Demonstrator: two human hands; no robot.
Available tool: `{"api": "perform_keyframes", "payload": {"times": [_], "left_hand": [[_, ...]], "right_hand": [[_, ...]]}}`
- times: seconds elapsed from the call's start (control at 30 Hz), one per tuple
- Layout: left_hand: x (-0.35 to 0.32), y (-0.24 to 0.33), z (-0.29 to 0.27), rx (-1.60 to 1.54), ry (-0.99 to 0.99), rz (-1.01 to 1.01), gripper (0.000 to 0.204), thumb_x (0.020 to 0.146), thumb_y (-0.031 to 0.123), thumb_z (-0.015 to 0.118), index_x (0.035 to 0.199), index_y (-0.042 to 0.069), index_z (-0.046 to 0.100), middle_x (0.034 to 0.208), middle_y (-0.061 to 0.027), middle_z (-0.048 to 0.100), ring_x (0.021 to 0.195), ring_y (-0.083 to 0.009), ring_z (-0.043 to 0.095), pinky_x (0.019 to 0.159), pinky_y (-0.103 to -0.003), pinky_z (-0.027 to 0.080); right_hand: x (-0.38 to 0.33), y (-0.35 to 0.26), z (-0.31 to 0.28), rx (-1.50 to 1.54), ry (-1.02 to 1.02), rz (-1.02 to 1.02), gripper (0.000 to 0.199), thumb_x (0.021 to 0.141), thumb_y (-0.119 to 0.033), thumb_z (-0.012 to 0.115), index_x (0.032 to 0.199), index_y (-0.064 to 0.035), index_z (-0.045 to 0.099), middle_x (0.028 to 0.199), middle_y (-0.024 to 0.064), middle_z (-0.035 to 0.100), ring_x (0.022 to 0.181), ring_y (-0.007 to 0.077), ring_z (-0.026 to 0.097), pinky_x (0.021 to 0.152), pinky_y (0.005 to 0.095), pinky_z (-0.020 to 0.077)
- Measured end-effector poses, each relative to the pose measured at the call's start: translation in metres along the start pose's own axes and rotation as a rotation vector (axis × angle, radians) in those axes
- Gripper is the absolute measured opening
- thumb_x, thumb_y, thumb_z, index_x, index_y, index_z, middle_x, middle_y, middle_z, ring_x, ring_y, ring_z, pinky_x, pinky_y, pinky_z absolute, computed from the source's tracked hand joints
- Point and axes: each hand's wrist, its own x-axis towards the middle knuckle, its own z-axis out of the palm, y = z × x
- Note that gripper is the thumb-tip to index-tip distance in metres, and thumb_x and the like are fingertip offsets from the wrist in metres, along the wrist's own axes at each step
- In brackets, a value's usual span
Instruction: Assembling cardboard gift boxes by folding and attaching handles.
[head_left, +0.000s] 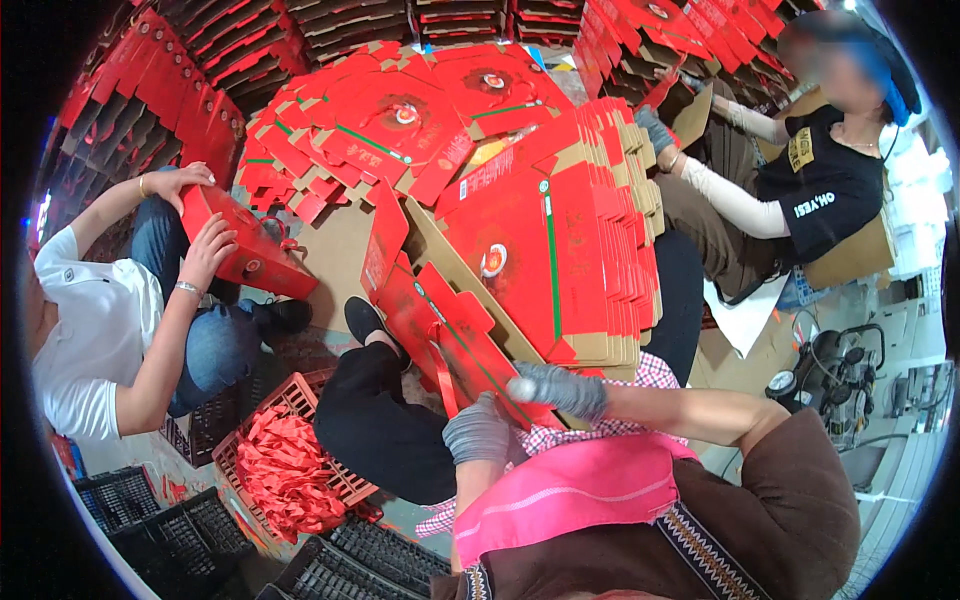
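A partly folded red cardboard box (455, 335) stands tilted in front of me, its brown inner side showing along the right. My left hand (476, 432), in a grey glove, is closed at its lower near edge. From the box's face a red ribbon (443, 378) hangs down just left of that hand. Gloved too, my right hand (562, 391) grips the box's near end, with the thumb side toward the red face. Right behind the box lies a thick stack of flat red cartons (520, 235), printed with a green stripe and a round emblem.
More flat red cartons (400, 115) are heaped farther back. A person on the left handles a red box (245, 250); another, at right, holds cardboard (692, 118). An orange crate (300, 385) holds red ribbons (285, 470). Black crates (185, 535) and a compressor (830, 365) stand nearby.
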Motion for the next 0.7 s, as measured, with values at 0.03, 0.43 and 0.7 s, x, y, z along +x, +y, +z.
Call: {"api": "perform_keyframes", "payload": {"times": [0.03,0.43,0.7], "left_hand": [[0.001,-0.004,0.0,0.009,-0.026,-0.002,0.023,0.079,0.027,0.045,0.088,0.008,0.057,0.068,-0.0175,0.059,0.067,-0.0337,0.058,0.06,-0.045,0.045],[-0.061,-0.037,-0.154,-0.302,1.377,0.348,0.057,0.066,0.013,0.068,0.116,0.003,0.041,0.112,-0.0116,0.047,0.104,-0.025,0.043,0.092,-0.039,0.033],[-0.057,-0.153,-0.227,-0.779,1.236,0.648,0.057,0.077,0.027,0.059,0.121,-0.001,0.036,0.118,-0.0148,0.043,0.104,-0.0241,0.042,0.091,-0.037,0.032]], "right_hand": [[-0.001,-0.016,0.012,-0.286,0.101,0.018,0.057,0.08,-0.044,0.049,0.121,-0.0052,0.04,0.104,0.0136,0.055,0.098,0.0232,0.052,0.084,0.0352,0.04],[0.089,-0.237,-0.001,-2.031,-0.775,-0.484,0.024,0.07,-0.021,0.052,0.085,-0.0037,0.059,0.084,0.017,0.057,0.08,0.0307,0.058,0.066,0.0399,0.0489],[-0.032,-0.395,0.059,-1.506,-0.203,-0.018,0.033,0.079,-0.028,0.057,0.104,-0.0053,0.056,0.072,0.0024,0.057,0.061,0.0125,0.05,0.055,0.0243,0.0429]]}}
